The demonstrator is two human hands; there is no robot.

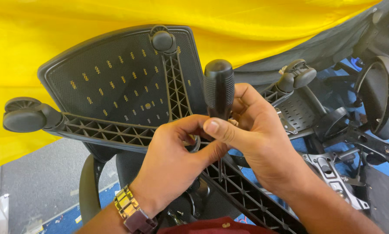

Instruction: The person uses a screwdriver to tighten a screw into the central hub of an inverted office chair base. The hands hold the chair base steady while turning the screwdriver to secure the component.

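At the hub of the upturned chair base [116, 130], the screwdriver [219, 89] stands upright, handle up and shaft pointing down, the right hand [255, 138] gripping it while the left hand [173, 164] curls closed just beside.

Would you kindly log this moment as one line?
right hand: grips screwdriver | left hand: at chair base hub | caster: attached

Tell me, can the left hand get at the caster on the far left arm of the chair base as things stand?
Probably yes. The left hand rests at the hub of the chair base, and the left caster sits in the open at the end of that arm, with nothing lying between. The right hand grips the screwdriver.
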